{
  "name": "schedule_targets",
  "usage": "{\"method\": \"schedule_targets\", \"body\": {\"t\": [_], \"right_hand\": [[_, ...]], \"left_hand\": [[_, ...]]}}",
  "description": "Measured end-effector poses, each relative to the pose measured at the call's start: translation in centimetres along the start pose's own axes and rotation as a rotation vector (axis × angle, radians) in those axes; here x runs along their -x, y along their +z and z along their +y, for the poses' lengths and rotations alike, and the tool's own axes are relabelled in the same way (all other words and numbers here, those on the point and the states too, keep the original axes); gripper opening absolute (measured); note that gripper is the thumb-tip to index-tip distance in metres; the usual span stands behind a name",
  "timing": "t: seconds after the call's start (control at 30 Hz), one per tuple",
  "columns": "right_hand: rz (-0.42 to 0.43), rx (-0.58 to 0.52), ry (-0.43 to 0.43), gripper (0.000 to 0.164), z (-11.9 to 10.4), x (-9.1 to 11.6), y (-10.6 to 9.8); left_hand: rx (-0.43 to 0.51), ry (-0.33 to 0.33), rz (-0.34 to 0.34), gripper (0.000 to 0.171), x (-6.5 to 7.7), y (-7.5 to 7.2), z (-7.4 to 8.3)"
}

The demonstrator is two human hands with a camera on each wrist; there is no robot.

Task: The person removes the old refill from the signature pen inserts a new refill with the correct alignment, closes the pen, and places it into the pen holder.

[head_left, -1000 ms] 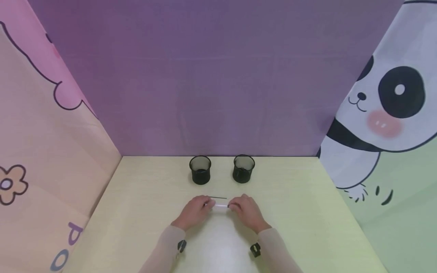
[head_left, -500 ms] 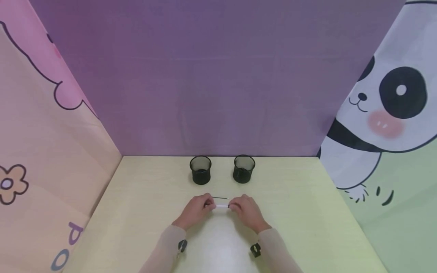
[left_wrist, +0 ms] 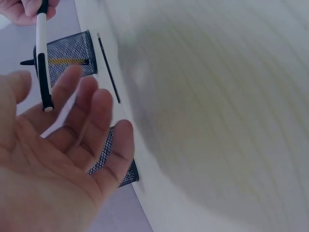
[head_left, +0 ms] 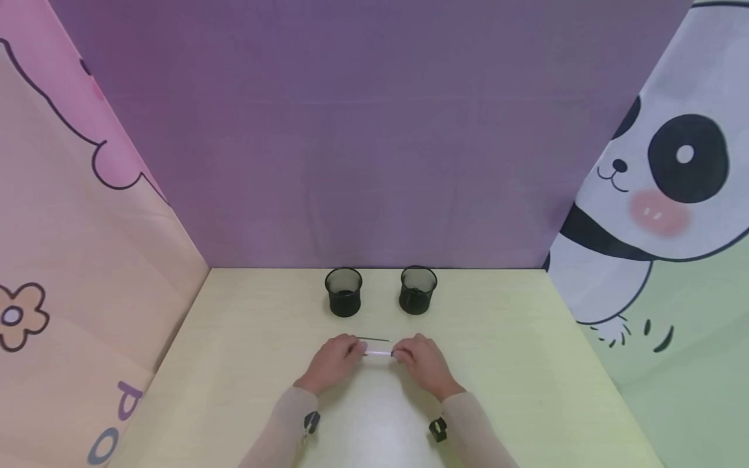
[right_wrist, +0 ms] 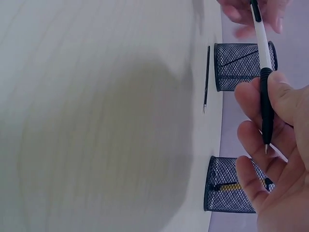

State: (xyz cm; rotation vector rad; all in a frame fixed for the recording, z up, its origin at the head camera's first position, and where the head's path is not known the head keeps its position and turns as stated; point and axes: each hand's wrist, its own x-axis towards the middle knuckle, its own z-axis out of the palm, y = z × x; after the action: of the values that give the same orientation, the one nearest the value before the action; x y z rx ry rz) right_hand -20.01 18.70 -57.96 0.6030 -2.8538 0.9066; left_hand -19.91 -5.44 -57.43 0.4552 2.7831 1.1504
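A white ballpoint pen [head_left: 377,353] with a black grip and black clip lies level between my hands above the table. My right hand [head_left: 426,365] pinches its black grip between thumb and index finger; the metal tip [right_wrist: 266,150] sticks out past them. Beside the clip end is my left hand [head_left: 330,364], its fingers spread and loosely bent; in the left wrist view, the thumb and index finger stand apart around that end. A thin black pen refill [left_wrist: 109,67] rests on the table just beyond the pen.
Two black mesh pen cups stand at the back of the table [head_left: 263,377]. The right cup [right_wrist: 227,200] holds a yellow-and-black pen or pencil; a thin dark stick shows in the left cup [right_wrist: 241,72]. A purple wall [head_left: 374,143] rises behind.
My left hand has drawn slightly left, and more of the pen's left end shows. The right hand, refill and cups keep their places.
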Motion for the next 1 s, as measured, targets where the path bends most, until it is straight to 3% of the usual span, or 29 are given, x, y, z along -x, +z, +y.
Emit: {"method": "schedule_targets", "body": {"t": [0.13,0.7,1.0], "right_hand": [[-0.01,-0.005,0.014,0.006,-0.12,0.08,-0.02],[-0.064,0.01,0.039,0.013,-0.13,0.11,0.06],[-0.118,-0.001,0.033,0.019,-0.36,-0.19,0.16]], "left_hand": [[-0.018,-0.016,-0.026,0.033,-0.01,0.02,-0.06],[0.027,0.048,-0.051,0.01,0.06,-0.2,0.09],[0.051,0.114,0.042,0.006,0.09,-0.49,-0.19]]}}
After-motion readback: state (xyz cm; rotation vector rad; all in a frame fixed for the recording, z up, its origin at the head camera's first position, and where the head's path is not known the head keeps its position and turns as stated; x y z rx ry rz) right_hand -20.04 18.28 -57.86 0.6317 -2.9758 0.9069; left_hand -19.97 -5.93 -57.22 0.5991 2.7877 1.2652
